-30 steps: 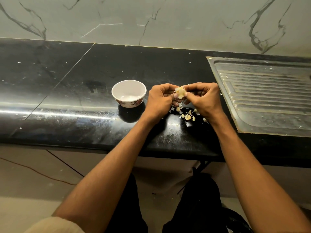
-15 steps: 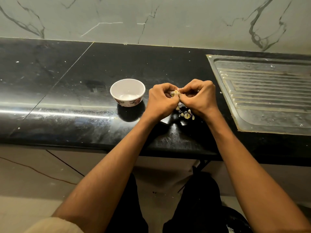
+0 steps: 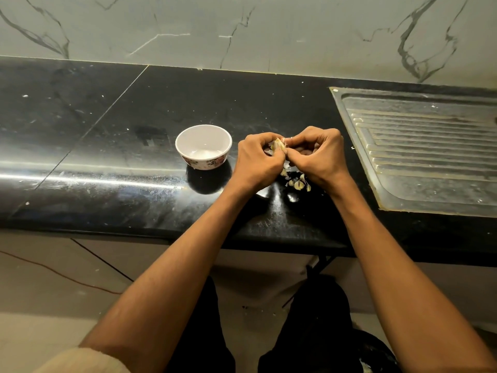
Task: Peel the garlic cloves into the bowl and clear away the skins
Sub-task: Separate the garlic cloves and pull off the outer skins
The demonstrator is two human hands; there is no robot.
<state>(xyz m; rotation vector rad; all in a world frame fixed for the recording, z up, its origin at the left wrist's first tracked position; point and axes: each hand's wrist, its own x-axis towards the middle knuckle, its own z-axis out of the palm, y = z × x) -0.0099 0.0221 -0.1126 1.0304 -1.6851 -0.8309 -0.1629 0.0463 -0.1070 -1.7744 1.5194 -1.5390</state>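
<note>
White round bowl (image 3: 203,146) with floral band outside: on black polished stone counter (image 3: 107,146), just left of hands. Left hand (image 3: 256,160): fingers curled, pinching pale garlic clove (image 3: 277,145). Right hand (image 3: 317,154): fingers curled, pinching same clove. Loose papery garlic skins and cloves (image 3: 295,183): on counter beneath hands. Ribbed steel drainboard (image 3: 430,149): far right.

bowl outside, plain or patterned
Patterned: the bowl has a floral band outside and is plain white inside; head view.
</note>
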